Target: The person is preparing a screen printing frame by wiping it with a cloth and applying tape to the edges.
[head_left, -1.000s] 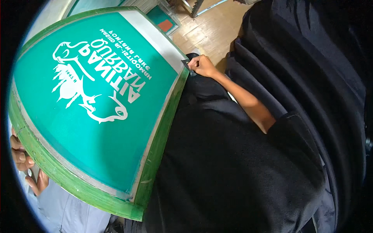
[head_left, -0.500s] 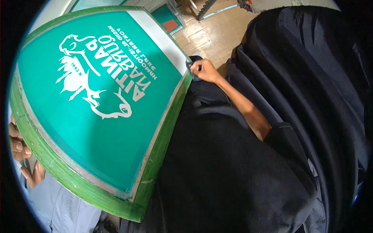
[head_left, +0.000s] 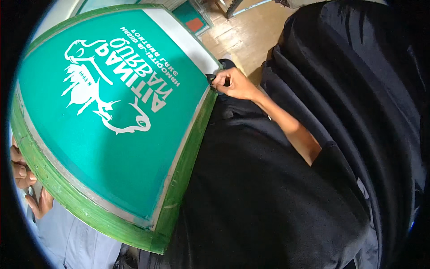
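A large screen-printing frame [head_left: 183,188] with green-painted edges stands tilted on the left. Its teal mesh [head_left: 130,170] carries a pale animal design with mirrored lettering, and a white strip [head_left: 179,38] runs along the far right side. From the right, my right hand [head_left: 233,84] reaches the frame's right edge, its fingers pinched on a small black piece [head_left: 210,79], cloth-like, pressed at the end of the white strip. At the far left, my left hand [head_left: 21,170] shows only bent fingers at the frame's outer rim; the rest is hidden or cut off.
Black cloth [head_left: 349,89] hangs in folds along the right side. Grey-blue cloth [head_left: 76,237] shows below the frame at the lower left. Beyond lies a tan floor [head_left: 255,31], with another teal panel [head_left: 186,15] bearing a red patch at the back.
My right hand has moved slightly left with the black piece, from the frame's outer edge onto its face. My left fingers stay at the rim.
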### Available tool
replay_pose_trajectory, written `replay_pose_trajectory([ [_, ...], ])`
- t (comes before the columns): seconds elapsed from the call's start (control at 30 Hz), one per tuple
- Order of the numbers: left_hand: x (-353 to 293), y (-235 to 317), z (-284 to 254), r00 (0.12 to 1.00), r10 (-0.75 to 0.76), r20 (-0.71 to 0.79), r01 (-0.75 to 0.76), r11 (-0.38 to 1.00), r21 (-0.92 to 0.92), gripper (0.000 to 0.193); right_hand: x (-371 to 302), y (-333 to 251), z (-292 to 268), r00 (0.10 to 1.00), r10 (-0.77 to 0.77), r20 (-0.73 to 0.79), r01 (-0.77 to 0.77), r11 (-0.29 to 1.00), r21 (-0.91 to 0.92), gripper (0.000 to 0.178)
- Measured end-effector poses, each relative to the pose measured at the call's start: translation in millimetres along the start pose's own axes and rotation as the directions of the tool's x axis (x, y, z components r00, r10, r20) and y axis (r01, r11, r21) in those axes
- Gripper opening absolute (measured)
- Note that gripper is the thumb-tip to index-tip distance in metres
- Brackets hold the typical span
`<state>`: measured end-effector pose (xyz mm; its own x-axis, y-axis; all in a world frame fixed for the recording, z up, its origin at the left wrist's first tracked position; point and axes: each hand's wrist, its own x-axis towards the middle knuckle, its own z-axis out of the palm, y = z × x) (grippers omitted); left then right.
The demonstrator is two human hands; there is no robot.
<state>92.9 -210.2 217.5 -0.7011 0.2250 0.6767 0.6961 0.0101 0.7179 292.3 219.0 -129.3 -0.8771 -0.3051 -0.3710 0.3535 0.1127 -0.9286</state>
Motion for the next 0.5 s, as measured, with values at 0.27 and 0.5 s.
replay_pose_trajectory([
  [0.27, -2.7, -14.4, -8.2, 0.989, 0.125, 0.076, -0.116, 0.988, -0.107, 0.03, -25.7, 12.6, -9.9, 0.998, 0.059, 0.004, -0.058, 0.998, -0.004, 0.008],
  [0.5, -0.9, -34.7, -20.5, 0.945, 0.28, 0.171, -0.219, 0.926, -0.307, 0.036, -38.5, 77.0, -25.1, 0.991, 0.087, -0.105, -0.084, 0.996, 0.025, 0.01],
])
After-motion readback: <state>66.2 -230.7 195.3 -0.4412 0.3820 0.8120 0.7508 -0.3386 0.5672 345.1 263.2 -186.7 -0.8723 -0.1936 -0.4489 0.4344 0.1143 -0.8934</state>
